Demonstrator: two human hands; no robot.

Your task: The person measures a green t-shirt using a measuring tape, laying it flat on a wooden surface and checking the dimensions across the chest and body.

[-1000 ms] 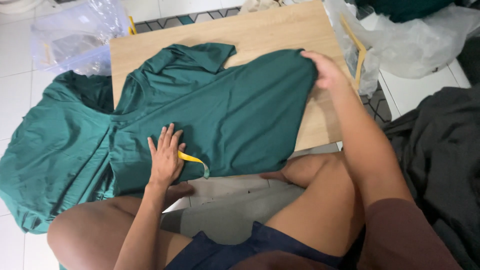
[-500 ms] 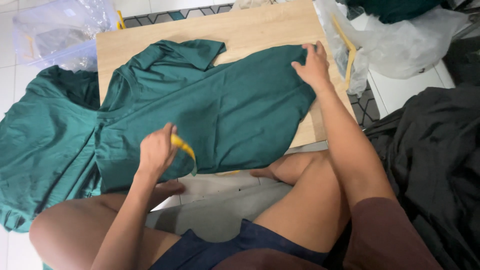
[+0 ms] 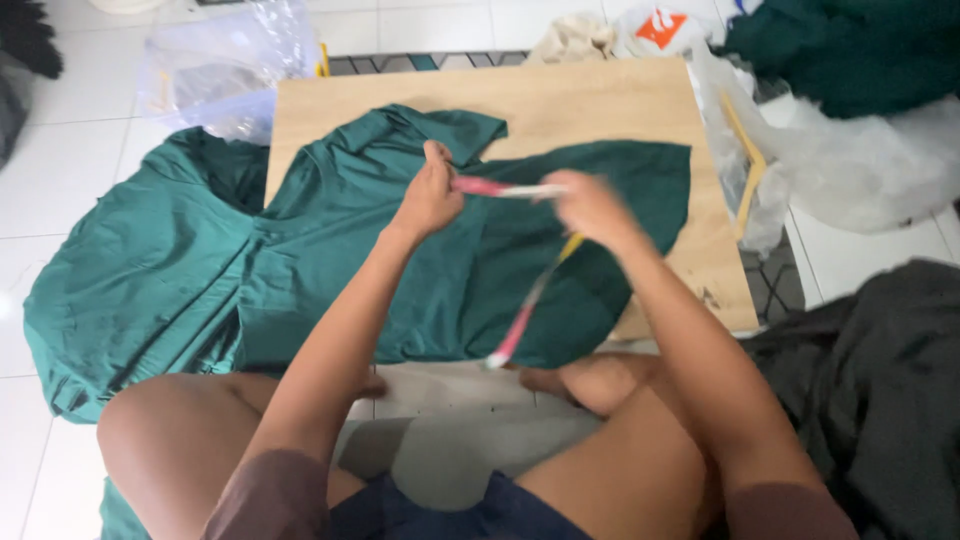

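Tape measure [image 3: 520,260] stretches between our hands above the green garment [image 3: 330,260] on the wooden surface [image 3: 600,105]: our left hand [image 3: 428,195] pinches one end, our right hand [image 3: 590,208], blurred, grips it further along, and the rest dangles toward our knees.

One green garment [image 3: 330,260] is lying across one wooden worktop [image 3: 600,105]; two hands, left hand [image 3: 428,195] and right hand [image 3: 592,208], are holding one measuring tape [image 3: 525,300]; two clear plastic bags [image 3: 225,60] are sitting nearby.
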